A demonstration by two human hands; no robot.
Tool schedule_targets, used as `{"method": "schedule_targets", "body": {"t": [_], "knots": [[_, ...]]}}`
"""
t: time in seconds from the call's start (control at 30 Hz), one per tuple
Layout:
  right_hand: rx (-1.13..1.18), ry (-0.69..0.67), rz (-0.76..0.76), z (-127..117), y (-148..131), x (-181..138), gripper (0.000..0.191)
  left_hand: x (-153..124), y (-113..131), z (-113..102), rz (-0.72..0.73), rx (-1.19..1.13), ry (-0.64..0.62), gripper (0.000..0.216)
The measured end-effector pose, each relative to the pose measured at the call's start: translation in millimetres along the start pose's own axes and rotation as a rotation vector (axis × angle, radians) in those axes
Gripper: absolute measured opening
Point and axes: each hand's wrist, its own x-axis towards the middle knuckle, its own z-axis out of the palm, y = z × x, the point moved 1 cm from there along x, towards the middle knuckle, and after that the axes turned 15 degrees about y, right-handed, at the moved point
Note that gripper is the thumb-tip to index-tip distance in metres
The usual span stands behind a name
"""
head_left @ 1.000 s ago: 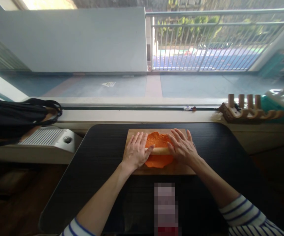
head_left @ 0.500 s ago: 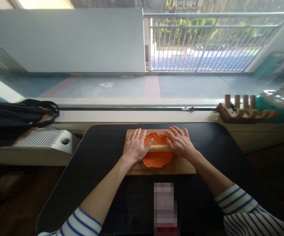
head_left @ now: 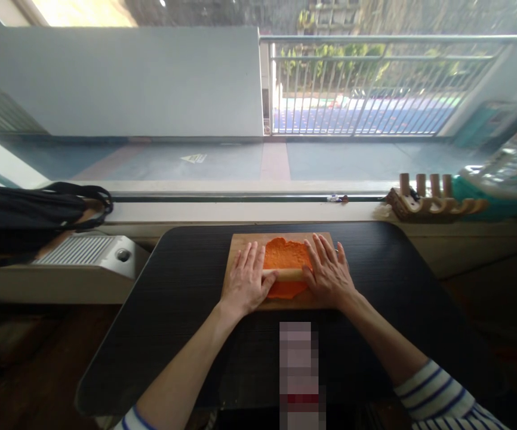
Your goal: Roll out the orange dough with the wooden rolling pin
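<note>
Between the left hand (head_left: 246, 280) and right hand (head_left: 330, 276), both laid flat and outstretched over its ends, the pin (head_left: 289, 275) has rolled wristward across the orange sheet (head_left: 285, 255), so pressure now appears to bear on the sheet's nearer half.

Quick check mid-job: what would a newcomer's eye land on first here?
Most likely the bright orange dough-like sheet, spread on a wooden board near the far edge of the black table. Next, the pale rolling pin lying across it, with the left hand and right hand flat over its two ends. Beyond the window, the sunlit metal railing stands out at upper right.
</note>
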Motion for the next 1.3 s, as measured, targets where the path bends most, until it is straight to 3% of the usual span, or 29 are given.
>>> {"method": "schedule_targets", "body": {"t": [0.27,1.3], "knots": [[0.02,0.039,-0.024,-4,-2,-12,0.054,-10,2,-2,0.019,-0.004,0.034,0.073],[0.038,-0.175,0.134,19,17,51,0.053,52,-20,25,-0.1,-0.042,-0.049,0.072]]}}
